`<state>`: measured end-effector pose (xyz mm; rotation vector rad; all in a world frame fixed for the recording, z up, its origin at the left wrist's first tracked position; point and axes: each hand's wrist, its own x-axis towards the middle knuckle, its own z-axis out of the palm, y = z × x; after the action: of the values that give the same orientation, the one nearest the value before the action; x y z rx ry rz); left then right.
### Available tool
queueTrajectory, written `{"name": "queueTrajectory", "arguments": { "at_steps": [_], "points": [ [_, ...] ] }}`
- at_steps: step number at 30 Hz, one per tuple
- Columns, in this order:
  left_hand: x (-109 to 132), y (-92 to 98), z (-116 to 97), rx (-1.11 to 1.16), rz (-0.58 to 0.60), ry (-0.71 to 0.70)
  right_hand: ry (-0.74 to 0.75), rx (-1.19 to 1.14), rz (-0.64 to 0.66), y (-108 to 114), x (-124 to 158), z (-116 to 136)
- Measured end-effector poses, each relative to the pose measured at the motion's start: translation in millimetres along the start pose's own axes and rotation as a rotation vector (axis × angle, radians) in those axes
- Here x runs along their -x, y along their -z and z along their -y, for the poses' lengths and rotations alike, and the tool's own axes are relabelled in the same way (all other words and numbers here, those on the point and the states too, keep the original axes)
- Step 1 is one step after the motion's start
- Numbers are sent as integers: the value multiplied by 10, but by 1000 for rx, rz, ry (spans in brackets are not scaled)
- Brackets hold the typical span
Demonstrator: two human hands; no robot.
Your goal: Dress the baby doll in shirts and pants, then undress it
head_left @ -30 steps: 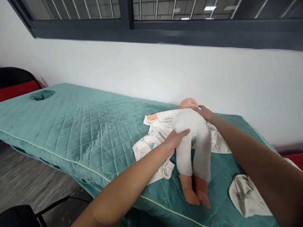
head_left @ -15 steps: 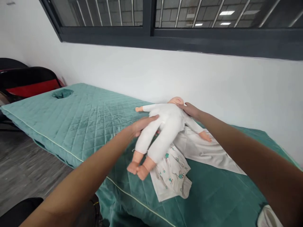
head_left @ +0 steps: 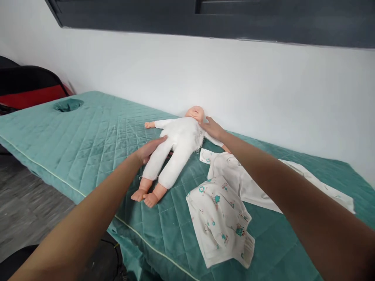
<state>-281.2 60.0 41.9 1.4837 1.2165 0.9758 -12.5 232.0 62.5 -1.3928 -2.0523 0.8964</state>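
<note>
A baby doll (head_left: 178,146) in a white bodysuit lies face up on the teal quilted bed (head_left: 96,132), its head toward the wall and its bare feet toward the bed's front edge. My left hand (head_left: 150,148) lies with fingers stretched against the doll's hip and upper leg. At the doll's shoulder, just below the head, my right hand (head_left: 213,128) rests flat with its fingers out. Neither hand is closed round the doll. Just right of the doll lies a printed baby garment (head_left: 222,214), partly over a plain white cloth (head_left: 316,183).
The bed runs along a white wall (head_left: 234,82) under a dark window frame. A face hole (head_left: 68,104) is sunk in the bed's far left end. A black and red chair (head_left: 29,86) stands beyond it. Grey floor (head_left: 26,210) lies left of the bed's front edge.
Both hands have carried the doll leftward off the clothes and turned it face up onto the bare quilt. The printed garment and the white cloth now lie uncovered to its right.
</note>
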Motion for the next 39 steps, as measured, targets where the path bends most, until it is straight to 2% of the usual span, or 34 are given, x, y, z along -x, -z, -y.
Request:
{"name": "queueTrajectory", "arguments": {
  "at_steps": [2, 4, 6, 7, 8, 9, 12, 14, 15, 17, 20, 24, 27, 30, 32, 34, 36, 39],
  "points": [
    [20, 43, 7, -179, -74, -24, -57, 155, -39, 173, 168, -269],
    [78, 25, -76, -399, -236, -81, -120, 261, -56, 422, 426, -551],
    [186, -103, -231, -606, -388, -179, -190, 371, -64, 700, 746, -813],
    [257, -215, -319, -690, -415, -241, -215, 422, -70, 833, 914, -928],
    [336, -356, -402, -751, -395, -304, -230, 468, -73, 956, 1079, -1027],
    [418, -520, -474, -794, -323, -364, -247, 516, -70, 1063, 1234, -1108],
    [636, -1052, -563, -879, 60, -425, -266, 639, -28, 1284, 1605, -1230],
    [724, -1343, -526, -962, 259, -360, -246, 704, 7, 1359, 1778, -1207],
    [747, -1453, -498, -992, 316, -325, -223, 731, 18, 1381, 1854, -1170],
    [761, -1603, -465, -1017, 345, -303, -161, 772, 23, 1407, 2003, -1053],
    [746, -1733, -552, -1010, 279, -408, -54, 802, -15, 1420, 2263, -804],
    [736, -1975, -865, -993, 192, -612, 161, 778, -92, 1400, 2702, -411],
    [723, -2243, -1090, -1007, 125, -756, 321, 755, -75, 1361, 3080, -131],
    [704, -2461, -1236, -1094, 92, -872, 406, 790, -28, 1359, 3447, 80],
    [699, -2531, -1291, -1174, 71, -901, 383, 802, -14, 1419, 3652, 153],
    [702, -2544, -1328, -1236, -14, -907, 264, 757, 3, 1532, 3814, 162],
    [702, -2534, -1362, -1228, -165, -905, 65, 650, 24, 1667, 3943, 124],
    [689, -2575, -1434, -1031, -412, -820, -208, 442, 36, 1791, 4099, 53]
  ]
}}
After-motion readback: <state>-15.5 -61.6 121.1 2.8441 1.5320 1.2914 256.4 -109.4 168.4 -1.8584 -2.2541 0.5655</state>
